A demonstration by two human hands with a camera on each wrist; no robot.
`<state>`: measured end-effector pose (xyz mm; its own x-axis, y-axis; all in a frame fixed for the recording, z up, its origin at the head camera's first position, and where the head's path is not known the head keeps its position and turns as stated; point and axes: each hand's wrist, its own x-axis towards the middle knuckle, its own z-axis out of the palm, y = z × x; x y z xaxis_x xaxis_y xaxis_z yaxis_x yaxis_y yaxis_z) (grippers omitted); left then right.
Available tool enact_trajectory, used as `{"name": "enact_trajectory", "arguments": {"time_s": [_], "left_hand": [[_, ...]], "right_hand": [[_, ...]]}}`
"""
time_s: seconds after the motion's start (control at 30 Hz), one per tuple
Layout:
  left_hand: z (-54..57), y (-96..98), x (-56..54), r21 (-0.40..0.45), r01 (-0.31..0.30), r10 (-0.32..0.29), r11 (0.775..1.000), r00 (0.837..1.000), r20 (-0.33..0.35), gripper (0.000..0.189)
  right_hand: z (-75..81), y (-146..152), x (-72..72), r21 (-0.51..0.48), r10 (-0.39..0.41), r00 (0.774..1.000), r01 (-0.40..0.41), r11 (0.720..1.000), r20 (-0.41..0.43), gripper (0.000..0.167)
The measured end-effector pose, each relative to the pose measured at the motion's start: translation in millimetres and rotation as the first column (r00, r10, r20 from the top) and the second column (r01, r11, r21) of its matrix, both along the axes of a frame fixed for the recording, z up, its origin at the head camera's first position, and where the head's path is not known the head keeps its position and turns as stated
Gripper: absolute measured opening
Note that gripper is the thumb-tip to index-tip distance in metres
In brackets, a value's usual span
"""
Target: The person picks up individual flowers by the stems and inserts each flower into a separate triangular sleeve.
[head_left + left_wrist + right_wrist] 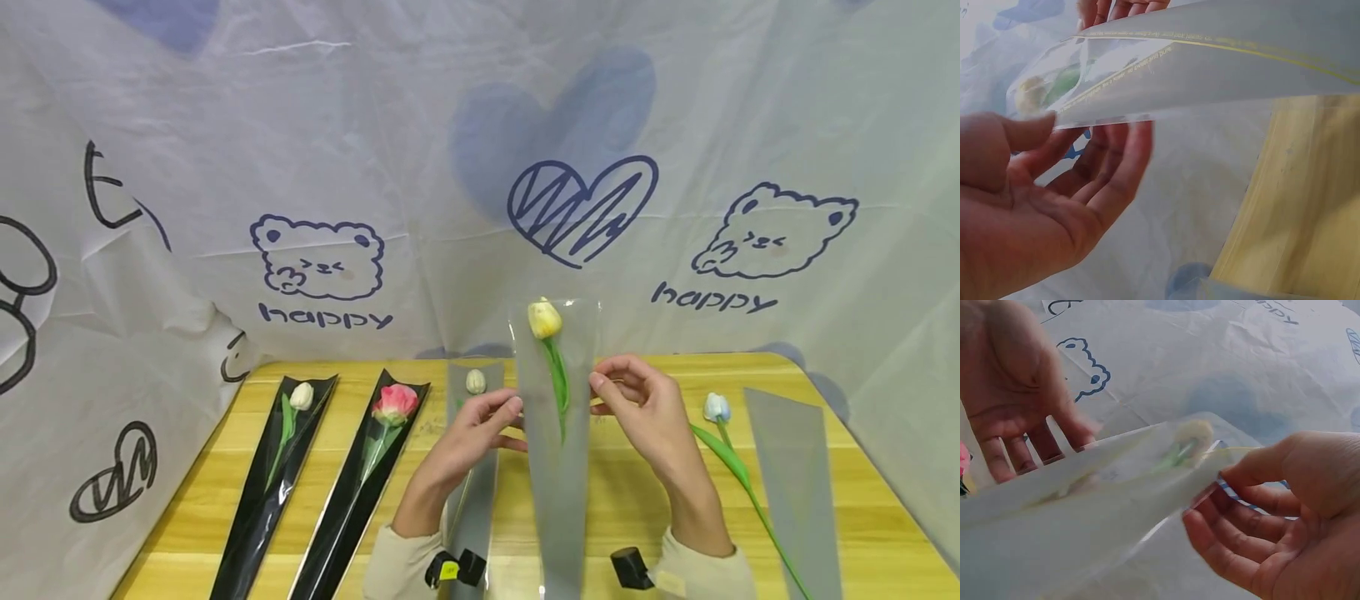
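A yellow tulip (pixel 544 320) with a green stem lies inside a clear-fronted, grey-backed flower sleeve (pixel 561 500), raised upright between my hands in the head view. My left hand (pixel 474 433) holds the sleeve's left edge, thumb in front and fingers behind. On the opposite edge, my right hand (pixel 651 412) pinches the sleeve between thumb and fingers just below the bloom. Thin gold lines of print run along the sleeve (pixel 1222 69) in the left wrist view. The tulip's bloom (pixel 1192 434) shows near the sleeve's wide mouth in the right wrist view.
Two black sleeves lie at left, one with a white tulip (pixel 302 396), one with a pink flower (pixel 395 404). Behind my left hand is a grey sleeve with a whitish tulip (pixel 476 382). A pale blue tulip (pixel 717 407) and a flat grey sleeve (pixel 795 467) lie at right.
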<state>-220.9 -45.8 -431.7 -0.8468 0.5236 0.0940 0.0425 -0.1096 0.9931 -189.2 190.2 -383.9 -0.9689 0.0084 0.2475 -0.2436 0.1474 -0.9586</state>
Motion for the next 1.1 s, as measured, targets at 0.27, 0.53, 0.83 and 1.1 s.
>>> {"name": "enact_trajectory", "arguments": {"time_s": [0.27,0.53,0.83,1.1], "left_hand": [[1.9,4.4,2.0,0.072,-0.277,0.279,0.958,0.960,-0.009,0.020],[5.2,7.1,2.1,0.126,-0.390,0.399,0.912,0.915,-0.061,0.017],[1.2,5.2,-0.1,0.132,-0.293,0.301,0.947,0.953,-0.043,0.022],[-11.1,15.7,-1.6,0.099,-0.086,0.088,0.991,0.996,-0.018,0.064]], "right_hand": [[-1.0,2.8,0.0,0.038,0.130,0.991,-0.131,0.991,0.027,0.023],[1.5,0.1,1.1,0.116,0.154,0.988,-0.155,0.981,0.017,0.033],[0.8,-4.2,0.1,0.112,0.046,0.999,-0.043,0.993,-0.023,0.024],[-3.0,-4.2,-2.7,0.084,-0.003,0.999,0.007,0.996,-0.051,0.016]]}}
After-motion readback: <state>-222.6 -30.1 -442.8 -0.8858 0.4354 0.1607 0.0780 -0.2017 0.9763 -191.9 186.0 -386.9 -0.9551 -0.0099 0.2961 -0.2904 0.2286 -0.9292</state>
